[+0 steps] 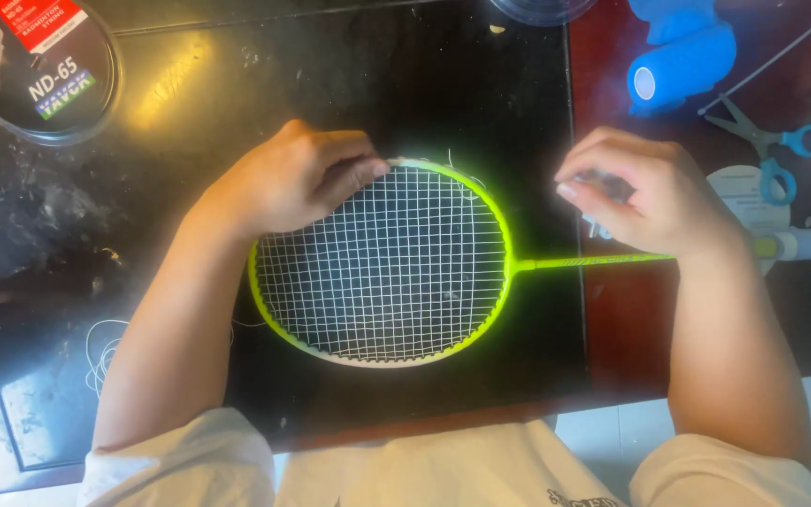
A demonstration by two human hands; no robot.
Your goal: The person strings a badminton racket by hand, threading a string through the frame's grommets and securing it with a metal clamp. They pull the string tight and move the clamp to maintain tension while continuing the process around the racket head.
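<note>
Racket point(382, 272) between both hands, under left hand point(288, 178)

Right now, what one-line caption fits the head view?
Left hand grips the rim of a neon-yellow racket on a black mat; right hand pinches something small above its shaft.

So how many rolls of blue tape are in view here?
2, both at the top right of the table: one blue roll lying on its side, another blue roll behind it, cut off by the frame edge. More may be hidden.

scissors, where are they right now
In the head view the scissors lie at upper right on the table, just beyond the right hand, below the blue tape roll.
</note>
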